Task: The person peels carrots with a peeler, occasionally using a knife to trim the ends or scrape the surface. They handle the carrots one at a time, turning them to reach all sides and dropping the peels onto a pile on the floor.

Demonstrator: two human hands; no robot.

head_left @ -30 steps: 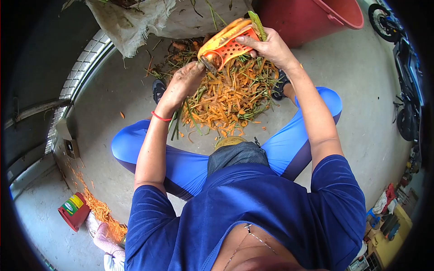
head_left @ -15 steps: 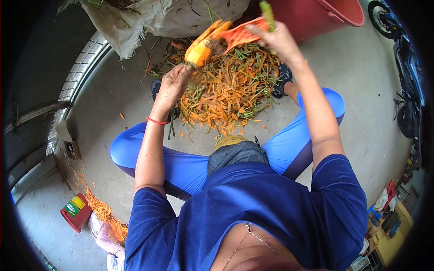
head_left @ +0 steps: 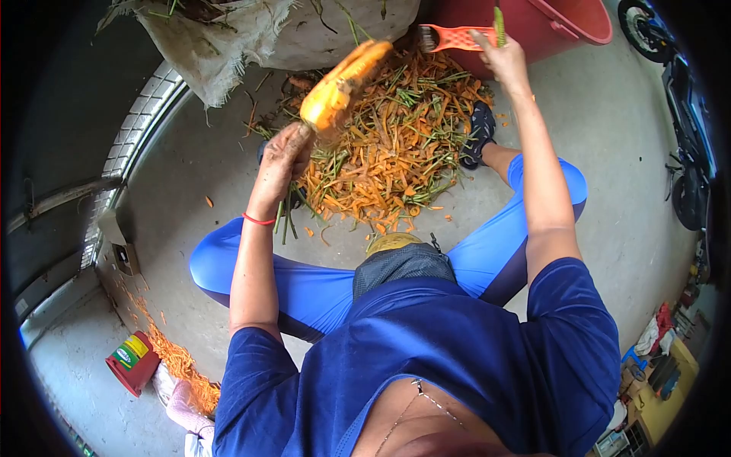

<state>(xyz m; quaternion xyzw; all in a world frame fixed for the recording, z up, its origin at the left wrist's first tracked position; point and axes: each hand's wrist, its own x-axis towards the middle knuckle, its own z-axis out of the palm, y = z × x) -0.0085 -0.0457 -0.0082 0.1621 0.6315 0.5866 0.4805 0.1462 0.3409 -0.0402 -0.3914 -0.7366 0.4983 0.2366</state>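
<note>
My left hand [head_left: 283, 156] is closed around the lower end of a large, partly peeled carrot [head_left: 329, 100]. The carrot tilts up and to the right, bright orange with brown dirty patches along one side. My right hand [head_left: 505, 65] grips a vegetable peeler [head_left: 455, 38] with an orange body and a green part at the hand's end. The peeler's dark blade end points left, a short distance from the carrot and not touching it. Below both hands spreads a heap of orange peelings and green stems [head_left: 381, 164].
A whitish woven sack [head_left: 209, 57] lies at the top, beside a large red bucket [head_left: 525, 34]. My shoe [head_left: 480, 137] borders the heap. Lower left are a small red container [head_left: 133, 364] and a pile of orange shreds [head_left: 179, 362]. A motorbike [head_left: 685, 145] stands at far right.
My right hand has moved right with the peeler, away from the carrot, where the blade was close against it. My left hand has shifted slightly down and left with the carrot.
</note>
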